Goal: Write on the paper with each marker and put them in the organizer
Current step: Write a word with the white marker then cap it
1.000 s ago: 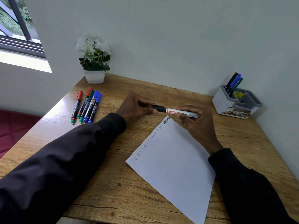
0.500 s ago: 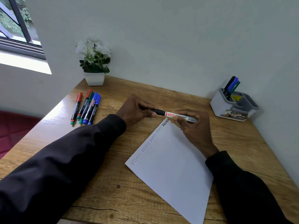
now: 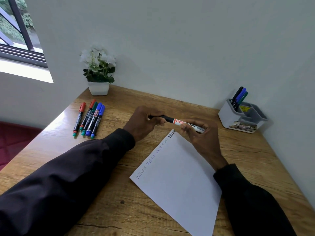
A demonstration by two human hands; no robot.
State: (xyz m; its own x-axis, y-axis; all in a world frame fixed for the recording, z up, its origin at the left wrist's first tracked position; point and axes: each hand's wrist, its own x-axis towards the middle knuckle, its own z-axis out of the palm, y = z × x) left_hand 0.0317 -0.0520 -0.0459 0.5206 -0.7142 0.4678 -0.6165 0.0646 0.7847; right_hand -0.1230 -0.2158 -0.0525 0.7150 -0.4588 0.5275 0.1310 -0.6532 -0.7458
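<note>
Wooden desk (image 3: 119, 210) is left bare between five loose coloured markers (image 3: 88, 120) by its left edge and the grey plastic organizer (image 3: 228, 114) at its far right corner. Near the white paper sheet (image 3: 179, 176)'s far corner, a black-capped white marker (image 3: 180, 122) is gripped by the curled fingers (image 3: 159, 120) of the left hand (image 3: 144, 123) and right hand (image 3: 202, 138). The sheet's near corner is cut off; both marker ends are hidden in the hands.
</note>
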